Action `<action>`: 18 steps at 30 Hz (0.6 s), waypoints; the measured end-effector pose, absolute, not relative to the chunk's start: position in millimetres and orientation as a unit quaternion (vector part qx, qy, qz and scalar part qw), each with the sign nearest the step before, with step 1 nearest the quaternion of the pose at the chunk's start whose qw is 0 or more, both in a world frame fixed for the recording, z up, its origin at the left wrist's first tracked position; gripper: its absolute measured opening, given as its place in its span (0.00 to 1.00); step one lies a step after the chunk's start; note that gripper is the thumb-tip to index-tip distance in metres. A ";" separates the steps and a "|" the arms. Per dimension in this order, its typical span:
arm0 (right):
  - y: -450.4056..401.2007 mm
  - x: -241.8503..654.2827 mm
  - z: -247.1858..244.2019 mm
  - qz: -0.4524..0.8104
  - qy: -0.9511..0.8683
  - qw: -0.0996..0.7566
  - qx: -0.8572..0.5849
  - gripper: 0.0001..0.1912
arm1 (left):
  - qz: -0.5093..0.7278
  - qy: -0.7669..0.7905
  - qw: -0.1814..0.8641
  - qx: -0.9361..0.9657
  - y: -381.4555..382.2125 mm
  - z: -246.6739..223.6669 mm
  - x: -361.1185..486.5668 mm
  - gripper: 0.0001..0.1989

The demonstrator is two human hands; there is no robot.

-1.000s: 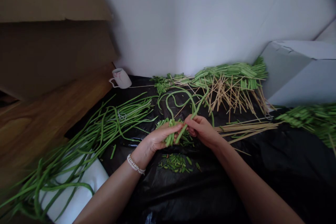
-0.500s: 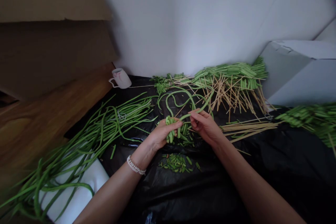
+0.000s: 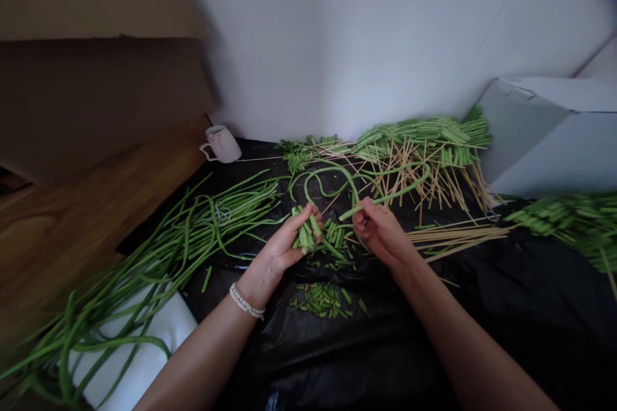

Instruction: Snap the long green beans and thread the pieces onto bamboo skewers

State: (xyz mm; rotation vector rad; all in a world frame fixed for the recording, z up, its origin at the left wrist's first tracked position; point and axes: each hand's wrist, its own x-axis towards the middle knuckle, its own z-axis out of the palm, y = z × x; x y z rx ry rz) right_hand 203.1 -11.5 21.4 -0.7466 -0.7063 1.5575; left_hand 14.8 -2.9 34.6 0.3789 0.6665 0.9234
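- Black plastic sheet (image 3: 385, 353), lying before a white wall (image 3: 337, 45), as I view it through my head camera.
- Left hand (image 3: 288, 243): I have its grip wrapped around a bundle of short green stems (image 3: 303, 237).
- Right hand (image 3: 383, 231): my grip pinches one long green stem (image 3: 407, 189), its near end apart from the bundle.
- Wooden sticks (image 3: 453, 236), on the sheet beside the right hand.
- White mug (image 3: 223, 145), at the sheet's far left edge.

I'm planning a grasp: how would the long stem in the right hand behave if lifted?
The stem probably flexes, since it curves beyond the right hand. It's likely light, being slim. Its long curved part may swing.
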 end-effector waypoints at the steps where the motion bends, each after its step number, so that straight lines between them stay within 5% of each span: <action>1: -10.6 204.5 22.2 0.667 -0.301 0.601 -0.321 0.18 | 0.438 0.304 0.830 0.164 -2.2 35.6 14.2 0.07; 18: -21.4 194.1 20.2 0.661 -0.479 0.463 -0.346 0.14 | 0.306 0.356 0.807 0.359 -13.2 32.2 19.6 0.17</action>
